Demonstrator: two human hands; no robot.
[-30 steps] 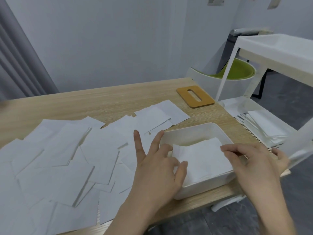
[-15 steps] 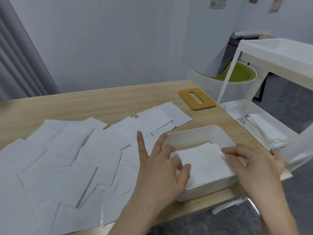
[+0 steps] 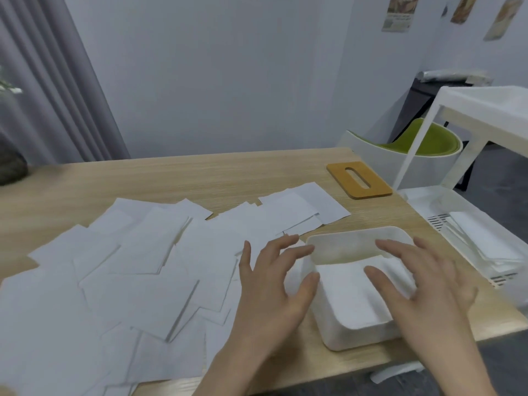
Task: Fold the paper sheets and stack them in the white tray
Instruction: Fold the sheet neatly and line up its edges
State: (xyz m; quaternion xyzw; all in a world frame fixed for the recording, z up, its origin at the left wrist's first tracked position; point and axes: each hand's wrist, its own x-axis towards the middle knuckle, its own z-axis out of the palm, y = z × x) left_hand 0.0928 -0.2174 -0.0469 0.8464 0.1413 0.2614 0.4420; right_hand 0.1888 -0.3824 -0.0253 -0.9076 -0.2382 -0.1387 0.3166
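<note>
A white tray (image 3: 351,242) stands near the table's front right corner with a stack of folded paper (image 3: 353,295) lying flat inside it. Several loose white paper sheets (image 3: 137,261) are spread over the left and middle of the wooden table. My left hand (image 3: 274,287) hovers with spread fingers over the tray's left rim and holds nothing. Above the tray's right side, my right hand (image 3: 423,284) is spread open too, fingers straight, empty.
An orange-brown flat lid with a slot (image 3: 358,180) lies at the table's back right. To the right stands a white cart (image 3: 483,238) with paper on its lower shelf. A green-cushioned chair (image 3: 414,147) stands behind the table, and a dark vase (image 3: 11,164) sits far left.
Both hands have let go of the folded paper and lifted, fingers spread. The paper now lies flat in the tray. The view has tilted upward.
</note>
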